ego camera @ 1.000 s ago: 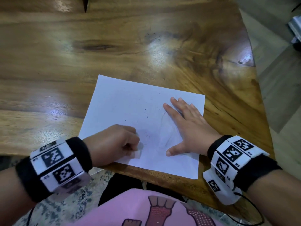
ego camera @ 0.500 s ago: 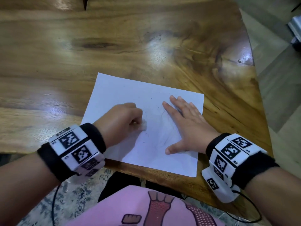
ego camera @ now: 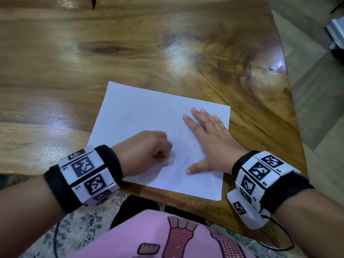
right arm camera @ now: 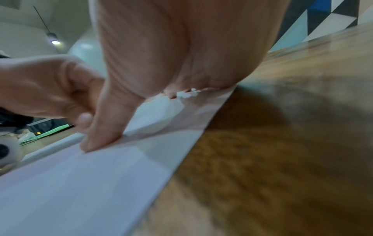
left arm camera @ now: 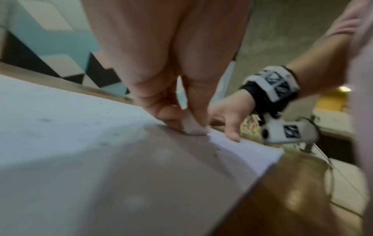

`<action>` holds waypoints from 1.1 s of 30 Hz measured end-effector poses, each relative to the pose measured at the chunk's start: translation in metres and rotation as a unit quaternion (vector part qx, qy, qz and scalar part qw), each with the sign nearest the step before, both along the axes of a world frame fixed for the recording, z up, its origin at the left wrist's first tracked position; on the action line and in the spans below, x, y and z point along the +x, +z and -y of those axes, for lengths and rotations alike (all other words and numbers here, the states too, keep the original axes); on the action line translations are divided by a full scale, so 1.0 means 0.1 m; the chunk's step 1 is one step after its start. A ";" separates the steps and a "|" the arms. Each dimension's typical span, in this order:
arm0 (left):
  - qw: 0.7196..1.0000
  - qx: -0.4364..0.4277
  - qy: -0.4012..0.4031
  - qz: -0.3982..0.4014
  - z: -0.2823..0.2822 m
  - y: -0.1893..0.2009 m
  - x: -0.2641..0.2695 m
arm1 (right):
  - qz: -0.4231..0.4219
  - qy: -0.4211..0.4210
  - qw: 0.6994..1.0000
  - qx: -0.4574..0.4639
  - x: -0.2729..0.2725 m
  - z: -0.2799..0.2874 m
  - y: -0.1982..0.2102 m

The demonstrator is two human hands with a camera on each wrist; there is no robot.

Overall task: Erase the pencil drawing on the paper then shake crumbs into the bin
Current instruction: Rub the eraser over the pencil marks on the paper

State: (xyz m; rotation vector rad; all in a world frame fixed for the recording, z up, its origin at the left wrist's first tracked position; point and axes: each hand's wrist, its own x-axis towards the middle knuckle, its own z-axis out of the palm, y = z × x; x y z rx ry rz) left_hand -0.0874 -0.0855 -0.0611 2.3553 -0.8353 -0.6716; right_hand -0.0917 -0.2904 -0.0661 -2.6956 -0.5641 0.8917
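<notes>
Paper, the white sheet (ego camera: pixel 141 116) under your flat, spread right hand (ego camera: pixel 210 144), meets the small white eraser (left arm camera: pixel 192 127) pinched in your left hand's (ego camera: pixel 147 153) fingertips.

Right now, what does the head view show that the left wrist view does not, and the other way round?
Only the head view shows the whole paper with faint pencil lines, dark crumbs, and the right hand lying flat with spread fingers. Only the left wrist view shows the white eraser clearly, pinched by the left hand, its tip on the sheet. Both show both hands on the paper and the wooden table.
</notes>
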 end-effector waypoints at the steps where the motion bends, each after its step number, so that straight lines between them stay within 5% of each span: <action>1: 0.999 0.017 -0.035 -0.026 -0.02 0.01 -0.01 | 0.001 0.000 1.000 0.000 0.00 0.00 0.00; 7: 0.998 0.025 -0.010 0.050 0.19 0.06 0.18 | 0.006 0.000 1.000 0.002 -0.01 0.00 0.00; 12: 0.987 0.079 -0.119 -0.068 0.10 0.07 0.08 | 0.008 0.000 1.000 0.002 0.00 0.01 -0.01; 16: 0.998 0.028 -0.048 0.038 0.15 0.05 0.17 | 0.008 0.000 1.000 0.001 -0.01 0.01 -0.02; 20: 0.989 0.075 -0.120 -0.052 0.04 0.05 0.07 | 0.010 0.004 1.000 0.000 0.00 0.02 -0.01; 25: 0.995 0.028 0.035 0.084 0.15 0.04 0.32 | 0.015 0.001 1.000 0.000 -0.01 0.02 -0.01; 30: 0.994 0.064 -0.078 -0.052 0.02 0.05 0.08 | 0.014 -0.001 1.000 0.003 0.00 0.01 -0.01; 33: 0.997 0.040 -0.063 0.019 0.10 0.04 0.20 | 0.020 -0.006 1.000 -0.003 -0.01 0.00 0.00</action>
